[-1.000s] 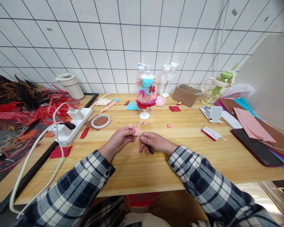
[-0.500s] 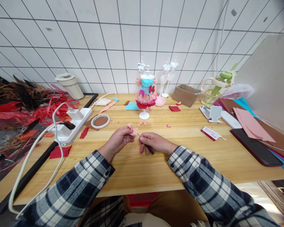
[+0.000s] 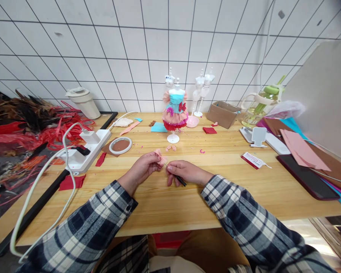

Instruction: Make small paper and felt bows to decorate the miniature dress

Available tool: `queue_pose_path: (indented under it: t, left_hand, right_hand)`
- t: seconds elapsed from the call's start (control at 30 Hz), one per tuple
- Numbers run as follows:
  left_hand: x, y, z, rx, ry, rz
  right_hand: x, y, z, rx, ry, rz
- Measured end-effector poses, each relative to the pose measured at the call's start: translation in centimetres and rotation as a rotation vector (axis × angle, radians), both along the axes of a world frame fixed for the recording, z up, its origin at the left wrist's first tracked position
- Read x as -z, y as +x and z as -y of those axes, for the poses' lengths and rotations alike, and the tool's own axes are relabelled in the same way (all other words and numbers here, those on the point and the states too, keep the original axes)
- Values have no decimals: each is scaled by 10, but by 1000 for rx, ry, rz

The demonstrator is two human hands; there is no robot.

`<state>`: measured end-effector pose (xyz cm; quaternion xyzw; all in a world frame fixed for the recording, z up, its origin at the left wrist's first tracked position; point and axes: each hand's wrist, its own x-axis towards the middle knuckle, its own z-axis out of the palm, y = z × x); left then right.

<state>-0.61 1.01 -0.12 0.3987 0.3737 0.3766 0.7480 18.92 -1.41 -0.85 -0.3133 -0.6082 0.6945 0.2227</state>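
Note:
My left hand [image 3: 143, 168] pinches a small pink pleated paper bow [image 3: 160, 156] just above the wooden table [image 3: 221, 178]. My right hand [image 3: 184, 171] is closed round a thin black tool [image 3: 180, 180], whose tip points at the bow. The two hands almost touch at the middle of the table. Behind them stands a small mannequin [image 3: 174, 112] in a blue, pink and red paper dress, with pink scraps [image 3: 170, 148] at its foot.
A white power strip [image 3: 86, 149] with cable and a round tape roll [image 3: 121, 145] lie left. Red and dark feathers [image 3: 22, 117] fill the far left. A cardboard box [image 3: 224, 113], water jug [image 3: 258, 106], phone stand [image 3: 259, 136], coloured sheets [image 3: 301, 149] and tablet [image 3: 308, 176] sit right.
The hands have barely shifted; the bow has been turned a little between my left fingers and the tool tip has stayed against it.

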Motion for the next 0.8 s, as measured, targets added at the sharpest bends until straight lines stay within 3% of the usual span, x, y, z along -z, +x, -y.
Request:
queue_pose_path:
  t: [0.8]
  left_hand:
    - [-1,0,0,-39,-1,-2]
  right_hand:
    - [-1,2,0,-36,35,39]
